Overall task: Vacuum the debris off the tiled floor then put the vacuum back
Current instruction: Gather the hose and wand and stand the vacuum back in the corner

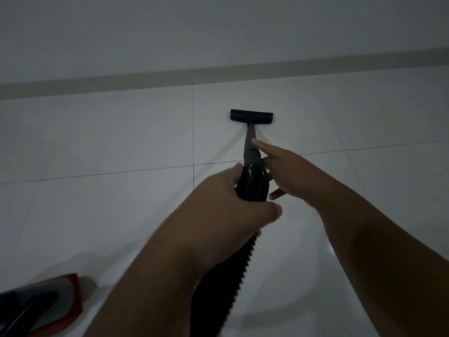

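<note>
Red-and-black vacuum body (41,305): lies on the tiled floor (121,142) at its near left corner, only part of it in view.
Ribbed black hose (218,288): runs up from the near edge, under the left forearm.
Left hand (226,203): fingers and thumb wrapped firmly round the black ribbed cuff (252,183) where the hose meets the wand.
Right hand (291,171): mostly open, index finger laid straight along the wand, thumb loose and apart from the cuff; the other fingers are partly hidden.
Grey wand (250,135): slopes away to the floor.
Black floor head (251,116): flat on a pale tile, near the far edge.
Beige skirting (145,81): along the far edge, below a plain wall (194,32).
</note>
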